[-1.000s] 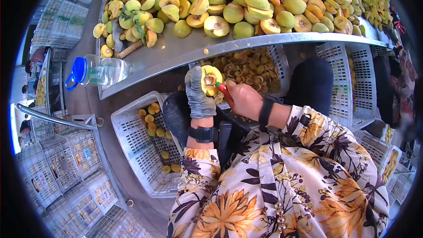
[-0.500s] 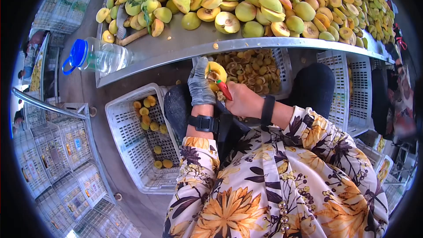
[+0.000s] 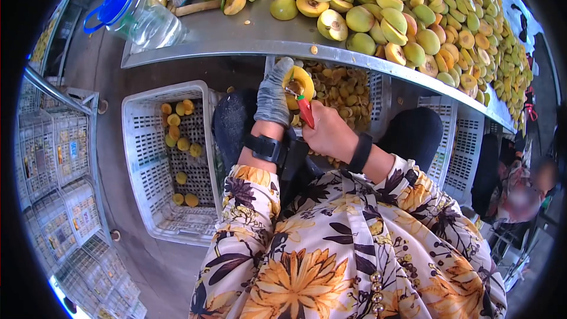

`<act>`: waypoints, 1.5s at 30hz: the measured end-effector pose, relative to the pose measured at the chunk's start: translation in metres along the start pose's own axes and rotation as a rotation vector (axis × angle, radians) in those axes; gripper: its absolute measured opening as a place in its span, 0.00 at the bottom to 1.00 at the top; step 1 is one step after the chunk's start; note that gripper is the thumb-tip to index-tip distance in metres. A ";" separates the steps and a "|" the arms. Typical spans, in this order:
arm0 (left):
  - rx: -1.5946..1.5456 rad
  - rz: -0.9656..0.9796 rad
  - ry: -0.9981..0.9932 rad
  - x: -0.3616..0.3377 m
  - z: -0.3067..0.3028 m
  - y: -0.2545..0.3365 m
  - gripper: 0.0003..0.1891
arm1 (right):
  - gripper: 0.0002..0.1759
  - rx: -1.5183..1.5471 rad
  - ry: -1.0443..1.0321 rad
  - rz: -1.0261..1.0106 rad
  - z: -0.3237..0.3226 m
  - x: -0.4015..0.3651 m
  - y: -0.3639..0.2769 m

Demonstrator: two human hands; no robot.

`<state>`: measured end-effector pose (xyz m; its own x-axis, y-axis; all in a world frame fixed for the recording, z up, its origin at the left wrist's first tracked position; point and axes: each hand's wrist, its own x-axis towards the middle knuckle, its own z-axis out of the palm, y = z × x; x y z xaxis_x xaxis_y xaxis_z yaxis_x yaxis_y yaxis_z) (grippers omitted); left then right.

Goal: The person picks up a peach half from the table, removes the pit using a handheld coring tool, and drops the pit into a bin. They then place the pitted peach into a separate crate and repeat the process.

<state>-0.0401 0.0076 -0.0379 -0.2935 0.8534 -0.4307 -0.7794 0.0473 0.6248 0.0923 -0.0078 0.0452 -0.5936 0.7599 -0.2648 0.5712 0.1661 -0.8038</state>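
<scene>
My left hand (image 3: 273,94), in a grey glove, is closed around a halved yellow fruit (image 3: 305,82) with its cut face turned right. In the bare fingers of my right hand (image 3: 331,132) is a small tool with a red handle (image 3: 306,112). The tool's metal tip meets the brown centre of the fruit half. Both hands are over my lap, just below the metal table's front edge (image 3: 236,49). Behind them, under the table, is a crate of brown and yellow fruit pieces (image 3: 345,91).
Many fruit halves (image 3: 360,18) are heaped on the table. A blue-capped bottle (image 3: 150,23) lies at its left corner near a wooden handle (image 3: 198,7). A white crate (image 3: 142,189) with several fruit halves stands left of my knee. Stacked crates (image 3: 59,159) stand far left. Another person (image 3: 520,192) is at right.
The view has shifted, so the table and left crate appear higher and tilted. Both hands keep their hold, and the tool's metal tip now shows in the fruit's centre.
</scene>
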 end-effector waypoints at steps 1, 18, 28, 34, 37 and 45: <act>-0.006 0.073 0.015 0.004 -0.001 -0.003 0.14 | 0.05 -0.011 -0.008 -0.008 -0.006 0.001 -0.008; 0.159 0.224 -0.030 -0.028 0.026 0.022 0.18 | 0.07 0.238 -0.199 0.358 -0.012 -0.007 -0.029; 0.551 -0.134 -0.315 -0.024 0.026 0.018 0.12 | 0.05 0.300 -0.283 0.387 -0.026 -0.029 -0.012; 0.453 0.266 -0.095 -0.039 0.037 0.020 0.08 | 0.06 0.491 -0.375 0.530 -0.036 -0.017 -0.031; -0.071 -0.051 -0.120 -0.035 0.034 0.022 0.11 | 0.06 0.517 -0.327 0.540 -0.026 -0.017 -0.036; 0.153 0.099 -0.042 -0.037 0.032 0.009 0.09 | 0.05 0.048 -0.029 0.092 -0.001 -0.021 0.001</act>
<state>-0.0183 -0.0068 0.0041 -0.3388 0.8784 -0.3371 -0.6539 0.0377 0.7556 0.1060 -0.0233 0.0505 -0.5564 0.7522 -0.3530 0.5965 0.0658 -0.7999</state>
